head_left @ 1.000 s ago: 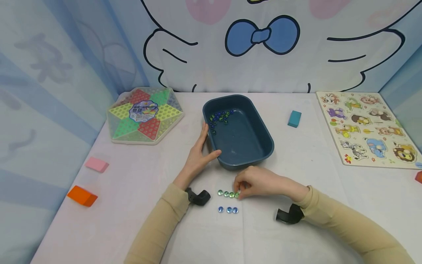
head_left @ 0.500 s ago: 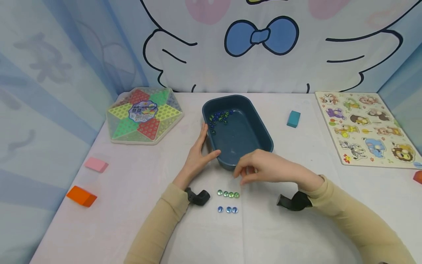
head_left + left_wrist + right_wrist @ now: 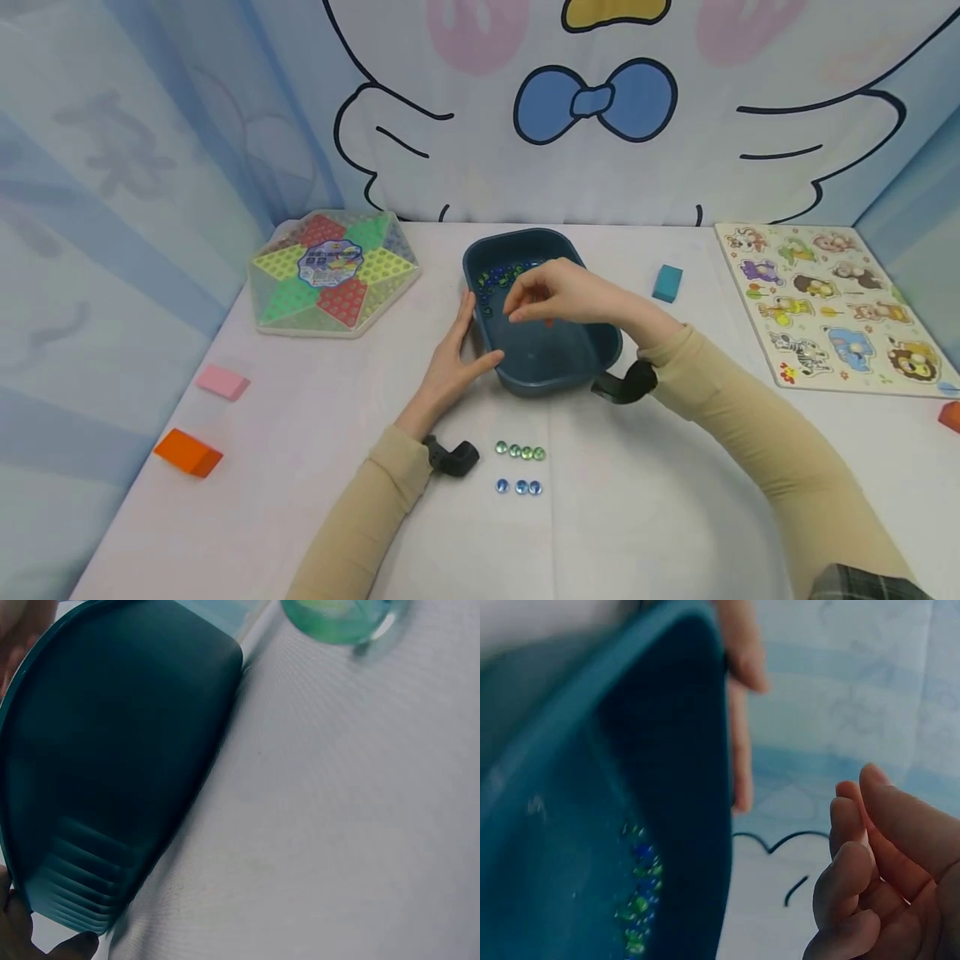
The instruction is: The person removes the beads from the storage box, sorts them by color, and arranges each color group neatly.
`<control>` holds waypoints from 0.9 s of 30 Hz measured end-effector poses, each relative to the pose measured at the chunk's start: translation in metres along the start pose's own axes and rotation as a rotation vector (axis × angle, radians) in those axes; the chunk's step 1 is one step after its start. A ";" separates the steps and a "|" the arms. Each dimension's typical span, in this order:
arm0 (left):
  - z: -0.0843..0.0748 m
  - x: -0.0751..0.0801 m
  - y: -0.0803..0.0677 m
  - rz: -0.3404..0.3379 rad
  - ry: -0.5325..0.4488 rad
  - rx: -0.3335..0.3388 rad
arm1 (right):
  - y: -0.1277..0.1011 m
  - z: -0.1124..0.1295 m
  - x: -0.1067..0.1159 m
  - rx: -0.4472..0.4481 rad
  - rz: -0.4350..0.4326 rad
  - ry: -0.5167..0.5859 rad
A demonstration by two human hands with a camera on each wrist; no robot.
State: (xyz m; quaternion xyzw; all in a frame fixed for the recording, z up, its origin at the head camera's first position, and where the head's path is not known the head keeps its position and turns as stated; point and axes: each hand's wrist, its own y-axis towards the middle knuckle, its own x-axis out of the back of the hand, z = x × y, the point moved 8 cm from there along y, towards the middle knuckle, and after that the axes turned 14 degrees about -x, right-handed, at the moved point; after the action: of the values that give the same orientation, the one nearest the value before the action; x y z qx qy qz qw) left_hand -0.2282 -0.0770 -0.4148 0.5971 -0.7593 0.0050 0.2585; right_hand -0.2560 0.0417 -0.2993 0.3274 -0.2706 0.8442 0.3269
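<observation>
Two hands are working around a dark blue tub (image 3: 592, 350) in the head view. Straight fingers of the left hand (image 3: 452, 360) are pressing flat against the tub's near-left wall, probably to keep it from sliding. Over the tub's hollow, the right hand (image 3: 558, 293) is hovering with its fingertips bunched toward the thumb; whether anything is sitting between them I cannot tell. Just beyond those fingertips, a heap of marbles (image 3: 497, 279) is lying in the tub's far-left corner. Nearer the person than both hands, a row of green marbles (image 3: 520, 452) and a shorter row of blue marbles (image 3: 519, 487) are lying on the white table (image 3: 675, 500), kept apart by colour, it seems.

From the left wrist, the tub's outer wall (image 3: 120, 772) is filling the left side, with a fingertip (image 3: 19, 934) touching its ribbed corner.

From the right wrist, curled fingers (image 3: 862, 892) are hanging beside the rim, with the heap (image 3: 639, 900) below and the left hand's fingers (image 3: 739, 697) lying along the far edge.
</observation>
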 end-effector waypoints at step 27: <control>-0.003 0.001 -0.002 -0.031 0.027 -0.056 | 0.094 -0.050 -0.027 -0.174 -0.014 -0.222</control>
State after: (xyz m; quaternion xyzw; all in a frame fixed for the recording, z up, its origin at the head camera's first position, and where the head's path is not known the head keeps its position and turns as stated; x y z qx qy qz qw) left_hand -0.2255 -0.0780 -0.4125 0.6012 -0.7464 -0.0121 0.2852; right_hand -0.3275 0.0049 -0.3741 0.3912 -0.3750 0.7739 0.3277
